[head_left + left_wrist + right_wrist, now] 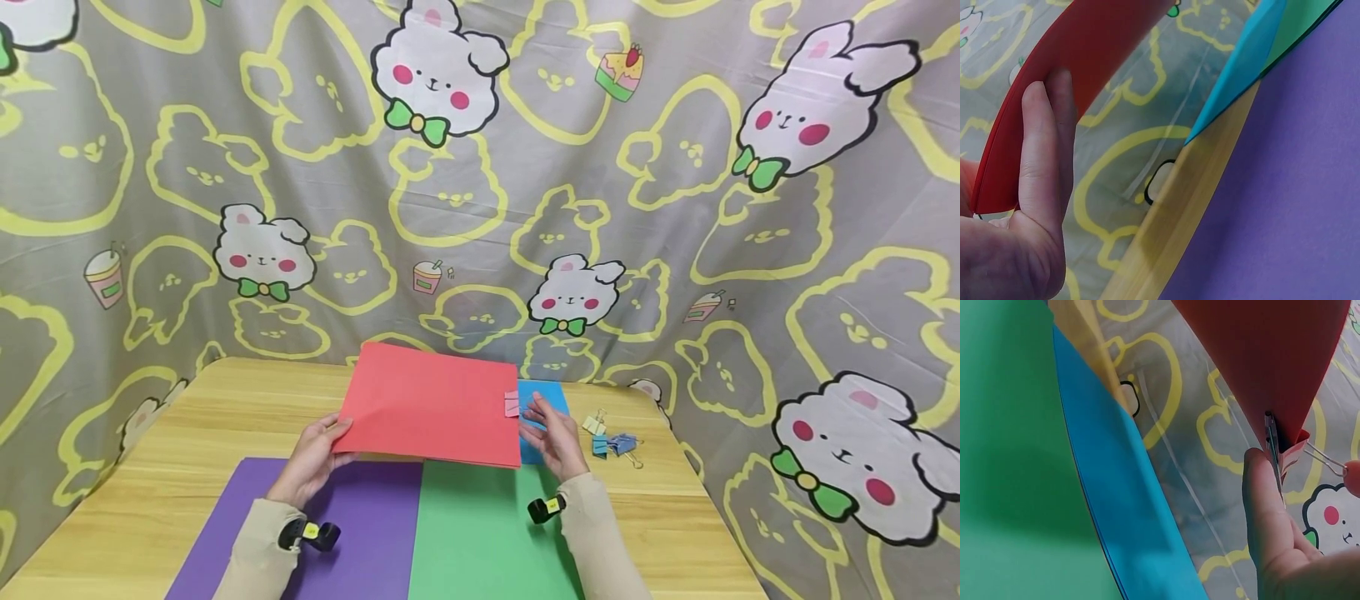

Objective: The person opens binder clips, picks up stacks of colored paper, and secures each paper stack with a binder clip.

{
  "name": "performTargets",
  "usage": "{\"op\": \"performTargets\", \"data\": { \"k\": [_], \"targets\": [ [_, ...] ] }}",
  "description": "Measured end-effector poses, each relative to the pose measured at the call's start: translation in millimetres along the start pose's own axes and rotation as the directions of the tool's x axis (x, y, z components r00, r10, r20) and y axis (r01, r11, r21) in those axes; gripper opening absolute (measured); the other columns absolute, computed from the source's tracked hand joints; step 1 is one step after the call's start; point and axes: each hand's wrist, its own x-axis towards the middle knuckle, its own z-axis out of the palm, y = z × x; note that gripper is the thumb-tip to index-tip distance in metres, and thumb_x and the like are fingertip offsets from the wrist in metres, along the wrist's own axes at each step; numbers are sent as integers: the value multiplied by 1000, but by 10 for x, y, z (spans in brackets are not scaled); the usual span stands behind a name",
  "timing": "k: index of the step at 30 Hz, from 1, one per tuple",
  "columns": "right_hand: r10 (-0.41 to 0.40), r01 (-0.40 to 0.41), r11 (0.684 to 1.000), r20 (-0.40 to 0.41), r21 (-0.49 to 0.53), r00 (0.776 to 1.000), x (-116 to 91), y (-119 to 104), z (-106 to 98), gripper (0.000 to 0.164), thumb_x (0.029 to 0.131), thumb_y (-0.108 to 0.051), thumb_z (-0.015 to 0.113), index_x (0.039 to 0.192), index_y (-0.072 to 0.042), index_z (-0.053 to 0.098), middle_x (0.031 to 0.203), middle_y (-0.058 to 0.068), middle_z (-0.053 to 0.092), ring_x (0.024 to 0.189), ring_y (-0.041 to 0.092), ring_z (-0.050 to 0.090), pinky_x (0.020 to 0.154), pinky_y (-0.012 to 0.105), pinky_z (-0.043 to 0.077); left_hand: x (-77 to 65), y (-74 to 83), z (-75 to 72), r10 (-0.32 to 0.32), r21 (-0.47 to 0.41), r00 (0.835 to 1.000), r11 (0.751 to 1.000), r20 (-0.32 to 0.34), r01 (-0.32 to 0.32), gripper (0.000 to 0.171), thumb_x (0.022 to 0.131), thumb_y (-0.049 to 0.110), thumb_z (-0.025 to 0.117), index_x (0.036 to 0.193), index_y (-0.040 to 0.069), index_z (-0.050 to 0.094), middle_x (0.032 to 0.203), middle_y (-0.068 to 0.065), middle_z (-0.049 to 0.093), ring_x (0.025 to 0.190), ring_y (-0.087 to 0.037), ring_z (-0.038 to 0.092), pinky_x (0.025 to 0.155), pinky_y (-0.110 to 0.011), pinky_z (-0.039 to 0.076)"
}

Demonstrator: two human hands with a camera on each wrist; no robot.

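Sleeves (251,550) lie nearest you. Your left hand (311,458) pinches the raised red paper (427,408) at its eight o'clock. Your right hand (557,437), fingers loosely spread, is beside the pink clip (512,404) at three. Purple paper (371,533) lies toward seven, green paper (480,533) five, loose clips (622,444) three.

We grip a red sheet (1100,37) by its edge in our left hand (1041,200); on the wooden surface (1182,203) lies a purple sheet (1291,175), with a green sheet (1297,28) and a blue sheet (1238,69) to its right.
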Motion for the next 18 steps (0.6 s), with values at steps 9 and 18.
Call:
{"op": "performTargets", "data": {
  "k": [9, 18],
  "targets": [
    [12, -5, 997, 92, -70, 996, -18, -11, 15, 84, 88, -62, 61, 141, 1, 45, 124, 11, 53, 97, 18, 67, 83, 28, 59, -2, 2, 15, 7, 2, 1000, 1000, -4, -7, 59, 106, 25, 43, 151, -5, 19, 96, 12, 66, 86, -1, 68, 75, -24, 57],
    [14, -7, 999, 138, -49, 990, -35, -44, 34, 76, 92, -56, 58, 141, 1, 46, 126, 11, 53, 94, 18, 68, 81, 27, 59, 4, -4, 20, 14, 3, 1000, 1000, -7, -14, 57, 106, 24, 43, 150, -5, 21, 95, 13, 66, 85, -2, 68, 73, -23, 58]
  ]
}}
